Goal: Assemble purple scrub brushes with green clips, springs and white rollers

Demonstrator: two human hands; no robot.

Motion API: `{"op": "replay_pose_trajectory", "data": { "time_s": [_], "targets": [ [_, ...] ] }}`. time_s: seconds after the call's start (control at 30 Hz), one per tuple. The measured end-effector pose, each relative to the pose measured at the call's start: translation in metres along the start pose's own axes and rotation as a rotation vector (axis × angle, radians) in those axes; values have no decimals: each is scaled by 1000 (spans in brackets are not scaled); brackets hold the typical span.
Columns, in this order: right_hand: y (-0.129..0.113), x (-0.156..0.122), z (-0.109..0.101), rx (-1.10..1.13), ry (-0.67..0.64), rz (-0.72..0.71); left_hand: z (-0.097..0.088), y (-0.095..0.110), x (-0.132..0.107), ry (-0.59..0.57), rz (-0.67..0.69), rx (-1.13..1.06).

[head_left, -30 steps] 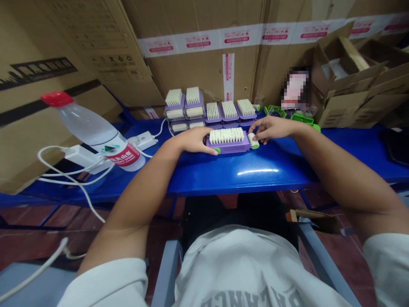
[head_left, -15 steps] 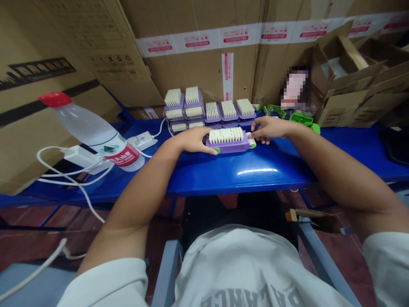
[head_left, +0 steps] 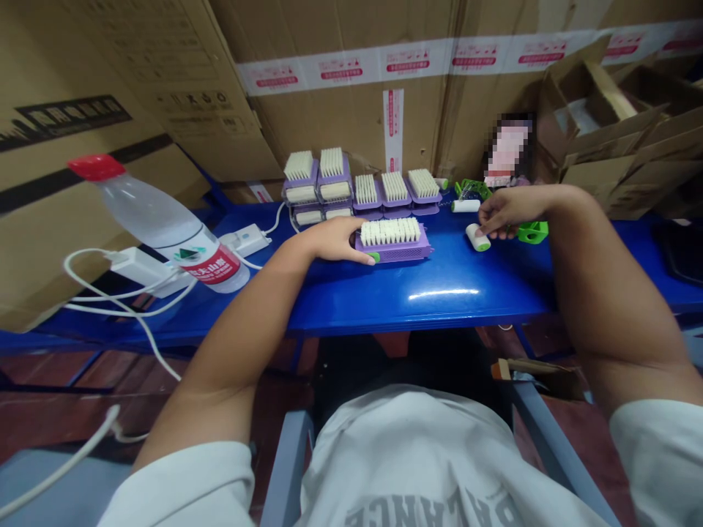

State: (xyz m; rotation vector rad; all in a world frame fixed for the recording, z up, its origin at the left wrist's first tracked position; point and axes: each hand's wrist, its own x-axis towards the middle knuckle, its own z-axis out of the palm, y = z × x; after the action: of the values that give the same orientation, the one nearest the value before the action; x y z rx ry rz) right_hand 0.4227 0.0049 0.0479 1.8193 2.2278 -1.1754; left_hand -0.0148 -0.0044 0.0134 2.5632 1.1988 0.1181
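While I watch through the head camera, the blue metal counter [head_left: 417,300] carries a purple rectangular brush with white bristles [head_left: 392,241], my left hand [head_left: 332,240] resting flat against its left end, unclenched. My right hand [head_left: 508,211] curls over a white cylindrical roller with a green end [head_left: 477,237]; whether it grasps, I cannot tell.

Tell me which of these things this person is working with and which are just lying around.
Working with: left hand on a purple bristle brush; right hand beside a white cylinder with a green end; stacked brushes.

Lying around: water bottle, white cables, cardboard boxes.
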Motion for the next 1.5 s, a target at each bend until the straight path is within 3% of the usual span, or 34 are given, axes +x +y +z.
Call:
{"op": "replay_pose_trajectory", "data": {
  "time_s": [0.2, 0.37, 0.53, 0.77, 1.13, 1.4, 1.5],
  "targets": [
    [-19, 0, 12, -73, -39, -9, 0, 1, 0, -3, 7, -34],
    [-39, 2, 22, -127, 128, -163, 1, -1, 0, 14, 6, -26],
    [-35, 6, 23, -146, 216, -207, 2, -3, 0, 16, 12, -19],
    [-40, 14, 31, -214, 185, -286, 2, -5, 1, 28, 27, -45],
    [-48, 19, 41, -219, 218, -287, 4, -12, 2, 34, 51, -6],
    [-58, 26, 55, -251, 261, -238, 6, -28, 6, 192, 215, -63],
    [-57, 27, 51, -312, 239, -216, 8, -31, 7, 218, 255, -66]
  ]
}}
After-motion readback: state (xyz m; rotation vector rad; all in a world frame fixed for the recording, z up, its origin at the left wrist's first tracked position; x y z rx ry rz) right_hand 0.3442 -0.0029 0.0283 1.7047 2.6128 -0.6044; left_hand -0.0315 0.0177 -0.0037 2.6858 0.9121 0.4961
